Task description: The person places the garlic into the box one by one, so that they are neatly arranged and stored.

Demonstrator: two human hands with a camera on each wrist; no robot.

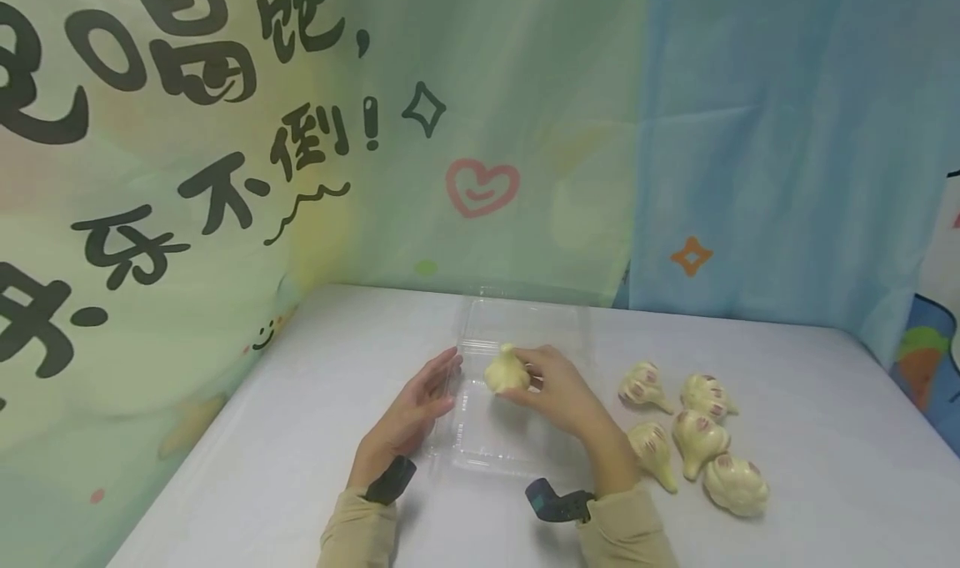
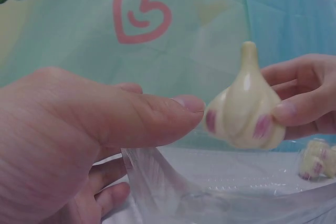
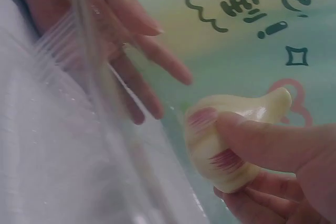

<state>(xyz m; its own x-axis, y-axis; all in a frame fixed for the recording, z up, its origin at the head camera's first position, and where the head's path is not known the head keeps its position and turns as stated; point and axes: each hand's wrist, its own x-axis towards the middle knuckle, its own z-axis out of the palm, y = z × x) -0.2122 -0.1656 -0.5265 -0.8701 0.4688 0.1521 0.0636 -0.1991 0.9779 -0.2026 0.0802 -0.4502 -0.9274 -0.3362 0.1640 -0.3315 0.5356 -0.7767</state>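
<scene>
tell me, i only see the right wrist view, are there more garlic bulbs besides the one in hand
Observer: Yes, in the head view five garlic bulbs lie on the white table.
Operator: which side of the container are they on
Observer: They lie to the right of the clear container.
Operator: is anything worn on the right wrist
Observer: Yes, the head view shows a dark device there.
</scene>
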